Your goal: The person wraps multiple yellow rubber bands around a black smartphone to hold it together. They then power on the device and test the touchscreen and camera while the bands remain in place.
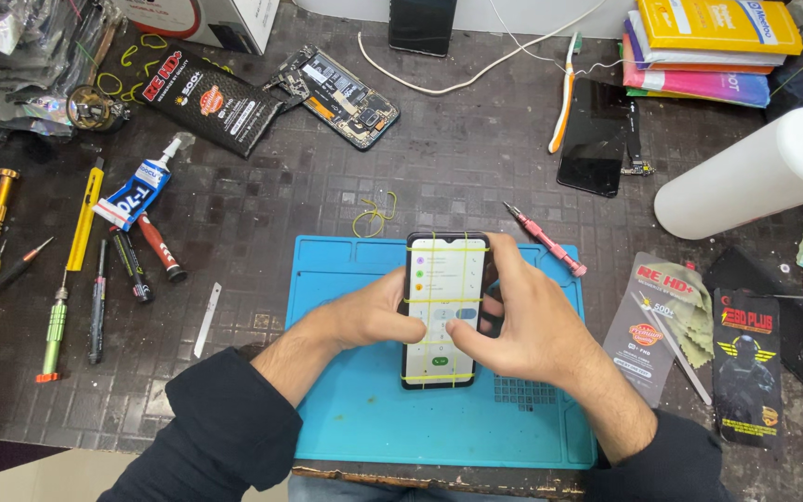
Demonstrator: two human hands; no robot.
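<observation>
The right hand (522, 325) hides the phone's (445, 307) right edge; the white bottle (755, 177) at the desk's right edge is cut off.

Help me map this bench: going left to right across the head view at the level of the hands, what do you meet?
Green-handled screwdriver → metal strip → left hand → rubber-banded phone → right hand → grey packet → black packet.

Both hands on banded phone (445, 307)
</observation>
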